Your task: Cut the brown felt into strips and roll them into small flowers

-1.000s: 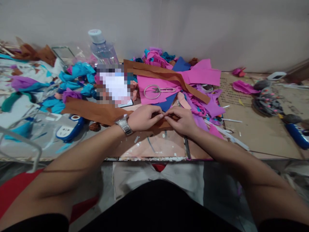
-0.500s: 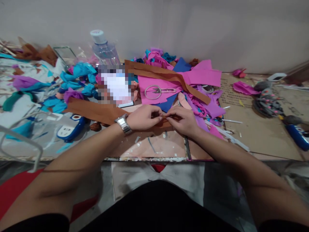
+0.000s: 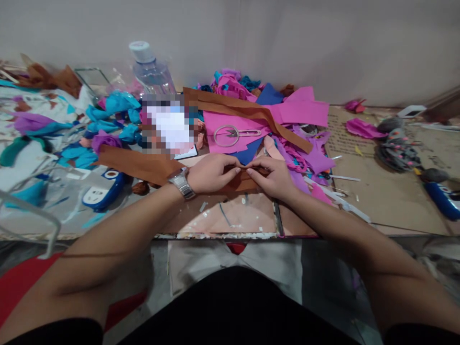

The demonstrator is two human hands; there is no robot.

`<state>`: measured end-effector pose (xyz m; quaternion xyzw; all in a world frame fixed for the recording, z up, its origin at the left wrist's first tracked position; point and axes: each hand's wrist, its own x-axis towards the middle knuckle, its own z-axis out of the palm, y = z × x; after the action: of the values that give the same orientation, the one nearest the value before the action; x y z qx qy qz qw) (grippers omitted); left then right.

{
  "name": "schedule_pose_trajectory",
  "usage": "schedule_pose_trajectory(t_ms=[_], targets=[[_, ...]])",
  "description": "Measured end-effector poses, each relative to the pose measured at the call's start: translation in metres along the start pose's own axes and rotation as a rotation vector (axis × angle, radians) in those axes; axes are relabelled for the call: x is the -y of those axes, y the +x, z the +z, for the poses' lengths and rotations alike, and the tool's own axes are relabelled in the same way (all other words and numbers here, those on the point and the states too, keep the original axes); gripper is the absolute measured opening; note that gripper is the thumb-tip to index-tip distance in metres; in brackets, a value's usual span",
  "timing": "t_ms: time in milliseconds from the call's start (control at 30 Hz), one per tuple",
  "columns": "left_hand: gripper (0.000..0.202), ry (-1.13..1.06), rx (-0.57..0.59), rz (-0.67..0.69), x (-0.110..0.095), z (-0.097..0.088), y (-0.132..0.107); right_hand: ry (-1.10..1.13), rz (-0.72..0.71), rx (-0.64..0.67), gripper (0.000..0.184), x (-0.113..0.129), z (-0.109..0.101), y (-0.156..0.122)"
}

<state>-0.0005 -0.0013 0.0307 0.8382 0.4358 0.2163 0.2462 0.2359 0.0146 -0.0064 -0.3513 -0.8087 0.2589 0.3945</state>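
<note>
From where I stand, the left hand (image 3: 215,173) and the right hand (image 3: 270,176) nearly meet at the middle of the frame, thumbs and fingertips closed in a pinch on a long, flat brown strip of crepe-like material (image 3: 140,164). The strip seems to run behind the left wrist toward centre-left. Between the thumbs its upper edge looks folded or gathered; the length at centre-left lies flat and appears unworked. So I judge the folding is only partly done, though the fingers hide how much.

Below the hands, the pale pinkish surface (image 3: 230,218) is open apart from small scraps, down to its worn front edge at lower centre. Room is tighter above: bright pink sheets (image 3: 223,143) carry small metal thread snips (image 3: 239,135) near the fingertips. At centre-left, a rounded blue-and-white plastic object (image 3: 100,191) crowds the strip's lower edge.
</note>
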Motion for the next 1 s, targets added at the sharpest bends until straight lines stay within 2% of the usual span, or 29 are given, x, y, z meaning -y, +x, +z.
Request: schedule_pose_trajectory(t_ms=[267,567,767,1000], targets=[[0.024,0.033,0.012,-0.007,0.0048,-0.0011,-0.0002,0.010,0.088,0.032,0.015,-0.0010,0.0003,-0.0006],[0.025,0.007,0.025,-0.012,0.0015,-0.0005,-0.0011,0.078,0.098,0.069,0.014,-0.0012,0.0042,-0.0017],[0.030,-0.049,0.082,0.013,-0.0004,-0.0015,-0.0013,0.106,0.116,0.071,0.014,0.0004,0.0058,-0.0030],[0.029,-0.017,0.036,-0.001,0.0030,-0.0007,-0.0002,0.090,0.109,0.077,0.014,0.0029,0.0043,-0.0022]])
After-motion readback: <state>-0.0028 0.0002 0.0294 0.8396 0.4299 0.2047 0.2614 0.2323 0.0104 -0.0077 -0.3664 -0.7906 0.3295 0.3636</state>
